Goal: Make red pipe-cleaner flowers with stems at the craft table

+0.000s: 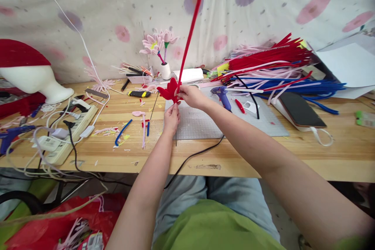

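**Red fuzzy flower held over the grey mat**

Red and fuzzy, a pipe-cleaner flower (169, 90) sits in the air just above the far left corner of the grey cutting mat (205, 123). The left hand (171, 118) is under the flower. Its fingers are closed tight around a thin dark stem wire (176, 137) that hangs straight down from the flower, past the near edge of the mat. The right hand (190, 95) is just above the left hand and touches the flower's right side. Its fingers pinch the bottom of a long red pipe cleaner (191, 31). That pipe cleaner sticks up high and leans a bit to the right, and its top end looks blurry.

On the mat, right of the hands, lies a blue glue gun (222, 96). Its black cord (193, 155) runs off the near edge of the mat and over the table edge. Behind the mat is a big heap of red, pink and blue pipe cleaners (278, 68). A phone (301, 110) lies just right of the mat. Behind the mat, a little to the left, stands a small white vase (165, 71) with pink flowers (155, 43). Far left of the mat sits a white power strip (70, 131) with many cables.
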`<act>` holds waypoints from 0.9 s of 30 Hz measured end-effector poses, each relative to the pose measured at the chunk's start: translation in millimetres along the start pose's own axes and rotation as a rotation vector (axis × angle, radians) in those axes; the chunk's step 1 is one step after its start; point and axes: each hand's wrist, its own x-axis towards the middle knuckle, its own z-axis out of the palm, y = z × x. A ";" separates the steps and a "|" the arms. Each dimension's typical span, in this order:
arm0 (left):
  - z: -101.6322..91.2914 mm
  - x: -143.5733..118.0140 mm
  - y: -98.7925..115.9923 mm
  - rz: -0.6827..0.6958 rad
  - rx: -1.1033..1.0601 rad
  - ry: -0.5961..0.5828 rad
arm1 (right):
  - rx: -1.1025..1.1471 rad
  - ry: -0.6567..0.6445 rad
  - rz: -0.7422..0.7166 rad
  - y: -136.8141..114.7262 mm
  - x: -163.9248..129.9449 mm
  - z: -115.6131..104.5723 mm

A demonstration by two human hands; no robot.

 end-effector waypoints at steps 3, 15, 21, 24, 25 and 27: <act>0.0 1.3 -1.3 0.003 -0.003 0.031 | -0.028 0.019 -0.016 0.0 0.0 2.2; -3.1 6.9 -7.4 0.055 0.013 0.094 | 0.027 0.077 -0.046 4.5 -8.6 10.7; -2.7 4.7 -3.1 0.035 0.017 0.132 | 0.261 0.176 -0.010 0.9 -14.2 11.5; -2.5 3.2 0.2 0.016 0.000 0.152 | 0.310 0.209 -0.016 -0.2 -18.9 10.6; -2.3 3.0 0.9 0.010 -0.007 0.154 | 0.322 0.216 -0.020 -0.1 -21.0 10.6; -1.8 3.1 2.1 -0.003 -0.028 0.159 | 0.358 0.233 -0.011 1.0 -25.8 11.5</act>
